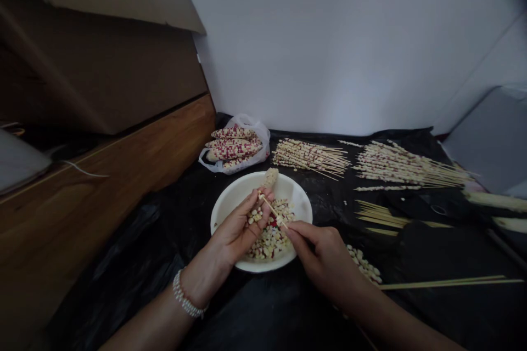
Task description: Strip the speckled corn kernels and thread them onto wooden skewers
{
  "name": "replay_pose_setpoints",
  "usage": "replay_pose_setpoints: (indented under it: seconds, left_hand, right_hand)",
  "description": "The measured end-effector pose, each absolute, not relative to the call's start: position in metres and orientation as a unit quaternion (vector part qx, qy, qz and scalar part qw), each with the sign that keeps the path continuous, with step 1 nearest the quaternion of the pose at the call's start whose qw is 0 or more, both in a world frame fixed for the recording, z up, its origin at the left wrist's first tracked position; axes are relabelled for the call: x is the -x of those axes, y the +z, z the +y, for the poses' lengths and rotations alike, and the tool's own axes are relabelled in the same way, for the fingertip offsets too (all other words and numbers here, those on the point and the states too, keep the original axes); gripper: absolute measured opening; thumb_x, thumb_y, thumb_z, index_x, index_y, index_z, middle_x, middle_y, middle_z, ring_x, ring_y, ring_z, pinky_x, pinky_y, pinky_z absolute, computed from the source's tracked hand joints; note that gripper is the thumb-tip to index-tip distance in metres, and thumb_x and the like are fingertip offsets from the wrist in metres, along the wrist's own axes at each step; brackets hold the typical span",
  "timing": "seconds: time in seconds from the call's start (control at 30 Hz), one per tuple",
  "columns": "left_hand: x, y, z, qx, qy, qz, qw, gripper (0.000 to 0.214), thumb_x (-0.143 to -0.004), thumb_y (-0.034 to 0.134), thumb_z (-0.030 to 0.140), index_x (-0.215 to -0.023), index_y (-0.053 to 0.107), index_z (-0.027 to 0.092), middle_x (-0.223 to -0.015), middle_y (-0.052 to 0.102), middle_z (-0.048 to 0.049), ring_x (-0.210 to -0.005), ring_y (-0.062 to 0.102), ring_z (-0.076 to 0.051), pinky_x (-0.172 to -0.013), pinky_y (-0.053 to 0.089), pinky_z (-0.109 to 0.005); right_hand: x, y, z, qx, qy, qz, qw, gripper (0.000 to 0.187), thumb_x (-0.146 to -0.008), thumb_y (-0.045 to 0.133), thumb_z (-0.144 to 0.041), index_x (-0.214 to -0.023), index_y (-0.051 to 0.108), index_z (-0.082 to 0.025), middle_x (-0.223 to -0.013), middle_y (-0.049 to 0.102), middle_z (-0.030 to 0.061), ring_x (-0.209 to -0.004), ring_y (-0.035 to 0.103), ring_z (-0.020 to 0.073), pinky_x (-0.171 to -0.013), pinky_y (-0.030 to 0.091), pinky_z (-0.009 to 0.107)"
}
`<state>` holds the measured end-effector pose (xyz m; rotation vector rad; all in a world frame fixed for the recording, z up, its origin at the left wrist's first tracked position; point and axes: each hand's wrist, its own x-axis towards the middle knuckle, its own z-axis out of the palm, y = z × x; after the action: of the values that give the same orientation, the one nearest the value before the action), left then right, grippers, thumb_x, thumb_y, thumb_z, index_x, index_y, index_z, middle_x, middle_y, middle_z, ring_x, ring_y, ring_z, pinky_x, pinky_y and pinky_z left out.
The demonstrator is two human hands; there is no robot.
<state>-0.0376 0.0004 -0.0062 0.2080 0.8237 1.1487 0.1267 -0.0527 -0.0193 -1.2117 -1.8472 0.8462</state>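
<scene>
My left hand [241, 226] is palm up over a white bowl [222, 197], with loose corn kernels [254, 215] cupped in its fingers. Its thumb and fingertip pinch a kernel at the far end of a thin wooden skewer [270, 207]. My right hand [319, 247] grips the near end of that skewer between thumb and forefinger, where a few pale kernels sit on the stick. Cream and red kernels [267, 244] fill the bottom of the bowl. A stripped corn cob [270, 177] leans on the bowl's far rim.
Red-and-cream corn ears [234, 148] lie in a plastic bag [263, 140]. Two piles of kernel-threaded skewers, a left pile [302, 154] and a right pile [391, 164], rest on black plastic sheeting [164, 252]. Bare skewers [379, 214] and a kernel heap [364, 264] lie at right. A cardboard box [102, 66] stands left.
</scene>
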Motion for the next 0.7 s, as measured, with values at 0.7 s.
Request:
replay_pose_setpoints:
  seconds: [0.7]
  left_hand:
    - [0.0377, -0.0032, -0.0017, -0.102, 0.527, 0.383, 0.751, 0.028, -0.080, 0.062, 0.006, -0.105, 0.066, 0.016, -0.110, 0.069, -0.0089, -0.100, 0.065, -0.017, -0.072, 0.056, -0.019]
  right_hand:
    - [-0.1294, -0.0136, -0.0517, 0.475, 0.324, -0.737, 0.355, 0.031, -0.091, 0.038, -0.031, -0.072, 0.061, -0.020, -0.066, 0.063, 0.0021, -0.060, 0.053, 0.0118, -0.059, 0.038, 0.025]
